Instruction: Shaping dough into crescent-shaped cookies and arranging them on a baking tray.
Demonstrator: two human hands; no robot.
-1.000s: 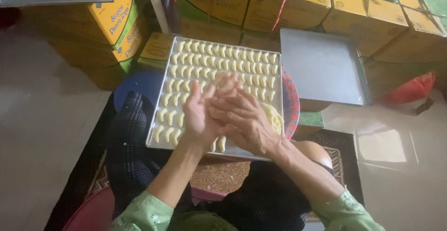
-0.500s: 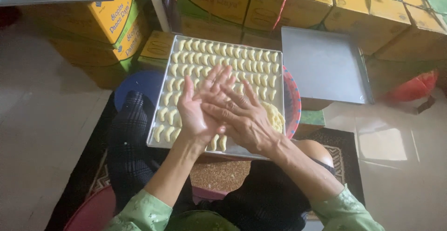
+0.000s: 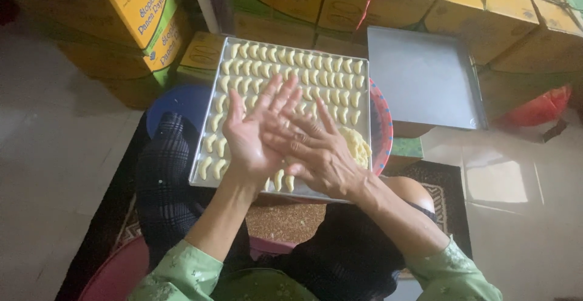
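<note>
Going left to right, yellow cartons (image 3: pixel 143 10) are stacked behind, then the left hand (image 3: pixel 252 134) is pressed flat, palm to palm, against the right hand (image 3: pixel 316 152) over the baking tray (image 3: pixel 203 176) of crescent dough pieces (image 3: pixel 291 64), dough lump (image 3: pixel 357 146) beside, empty tray (image 3: pixel 422 79) far right.

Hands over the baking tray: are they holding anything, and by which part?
Cannot be told. The left hand and right hand press palm to palm above the baking tray of crescent dough pieces; anything between the palms is hidden.
</note>
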